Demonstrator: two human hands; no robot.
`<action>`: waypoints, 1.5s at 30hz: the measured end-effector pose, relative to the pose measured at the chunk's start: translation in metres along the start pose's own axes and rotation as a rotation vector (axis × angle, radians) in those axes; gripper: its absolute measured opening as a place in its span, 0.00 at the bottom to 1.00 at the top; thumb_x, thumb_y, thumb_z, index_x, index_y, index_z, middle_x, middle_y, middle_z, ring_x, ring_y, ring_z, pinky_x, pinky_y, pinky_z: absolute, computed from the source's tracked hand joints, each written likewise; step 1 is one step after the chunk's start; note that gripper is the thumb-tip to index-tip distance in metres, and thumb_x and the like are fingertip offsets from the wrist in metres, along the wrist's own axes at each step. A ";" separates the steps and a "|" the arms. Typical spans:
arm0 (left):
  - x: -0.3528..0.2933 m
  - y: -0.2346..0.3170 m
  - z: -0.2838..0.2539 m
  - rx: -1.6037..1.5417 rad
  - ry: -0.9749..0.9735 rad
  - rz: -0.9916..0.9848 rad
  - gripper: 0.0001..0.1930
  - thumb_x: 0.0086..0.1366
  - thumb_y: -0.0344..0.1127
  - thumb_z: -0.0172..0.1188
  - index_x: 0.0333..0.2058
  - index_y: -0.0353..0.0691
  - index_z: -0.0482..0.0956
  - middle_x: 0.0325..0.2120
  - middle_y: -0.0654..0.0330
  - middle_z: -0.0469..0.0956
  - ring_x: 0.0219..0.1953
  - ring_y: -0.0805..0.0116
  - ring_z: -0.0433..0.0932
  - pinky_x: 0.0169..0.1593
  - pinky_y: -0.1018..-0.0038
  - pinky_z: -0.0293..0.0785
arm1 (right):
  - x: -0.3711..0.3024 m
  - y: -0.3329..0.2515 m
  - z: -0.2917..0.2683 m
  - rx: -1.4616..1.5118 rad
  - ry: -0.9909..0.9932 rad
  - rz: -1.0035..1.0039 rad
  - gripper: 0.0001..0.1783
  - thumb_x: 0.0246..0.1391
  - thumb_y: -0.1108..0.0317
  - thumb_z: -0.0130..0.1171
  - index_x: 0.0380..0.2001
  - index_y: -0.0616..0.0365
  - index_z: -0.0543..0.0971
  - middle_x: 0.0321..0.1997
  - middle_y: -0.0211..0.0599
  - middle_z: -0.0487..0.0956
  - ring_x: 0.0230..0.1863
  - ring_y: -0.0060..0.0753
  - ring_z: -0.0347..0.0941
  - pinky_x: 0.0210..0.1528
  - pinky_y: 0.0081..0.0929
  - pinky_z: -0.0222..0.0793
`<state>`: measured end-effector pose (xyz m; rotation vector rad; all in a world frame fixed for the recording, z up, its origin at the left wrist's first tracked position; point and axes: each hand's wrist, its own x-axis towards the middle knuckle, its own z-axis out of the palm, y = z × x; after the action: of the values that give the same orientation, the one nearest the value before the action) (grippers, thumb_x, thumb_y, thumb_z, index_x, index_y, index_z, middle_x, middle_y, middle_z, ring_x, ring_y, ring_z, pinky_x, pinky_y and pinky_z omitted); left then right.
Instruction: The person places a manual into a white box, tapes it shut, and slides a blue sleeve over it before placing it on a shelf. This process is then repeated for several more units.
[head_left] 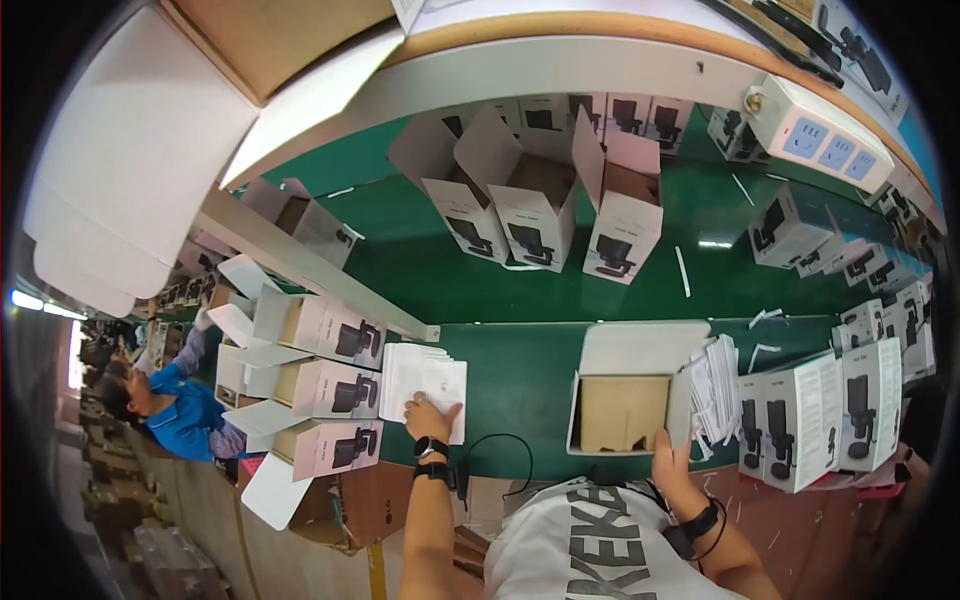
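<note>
My left hand (431, 416) rests on a stack of white leaflets (425, 372), fingers down on the top sheet and thumb spread to the side. My right hand (672, 466) holds the near right corner of an open white cardboard box (640, 350), its thumb along the edge and other fingers partly hidden. The box's lid flap stands up at the far side, and brown cardboard lines its inside. Just right of this box lies a loose pile of folded white papers (715, 390).
Several open printed boxes (335, 390) line up left of the leaflets. More open boxes (535, 225) stand farther back on the green table (500, 350). Closed boxes (790, 425) sit at right. A power strip (825, 140) hangs upper right. At left, a person in blue (185, 410) works.
</note>
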<state>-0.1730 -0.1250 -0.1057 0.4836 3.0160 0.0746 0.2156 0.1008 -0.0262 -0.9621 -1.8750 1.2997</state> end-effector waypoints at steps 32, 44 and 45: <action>-0.134 0.165 -0.232 -1.905 -0.301 0.949 0.43 0.59 0.35 0.68 0.71 0.43 0.55 0.51 0.42 0.74 0.48 0.53 0.80 0.56 0.59 0.76 | 0.028 -0.156 -0.028 0.319 -0.664 0.311 0.32 0.63 0.70 0.66 0.68 0.61 0.69 0.48 0.36 0.83 0.35 0.16 0.75 0.37 0.18 0.71; -0.110 0.165 -0.228 -0.856 0.041 1.244 0.21 0.55 0.23 0.62 0.50 0.39 0.76 0.51 0.42 0.71 0.47 0.42 0.79 0.58 0.47 0.75 | 0.014 -0.088 -0.087 -0.053 -0.224 0.222 0.18 0.70 0.70 0.55 0.60 0.61 0.74 0.39 0.40 0.84 0.35 0.29 0.79 0.42 0.27 0.75; -0.111 0.160 -0.228 -0.865 -0.039 1.198 0.21 0.54 0.24 0.63 0.49 0.38 0.77 0.53 0.41 0.70 0.49 0.40 0.78 0.60 0.46 0.73 | 0.015 -0.086 -0.086 -0.094 -0.235 0.257 0.17 0.70 0.70 0.54 0.59 0.61 0.75 0.37 0.40 0.84 0.35 0.30 0.79 0.42 0.27 0.75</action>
<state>-0.0392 -0.0156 0.1392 1.8902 1.8707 1.2651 0.2621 0.1337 0.0830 -1.1727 -2.0566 1.5432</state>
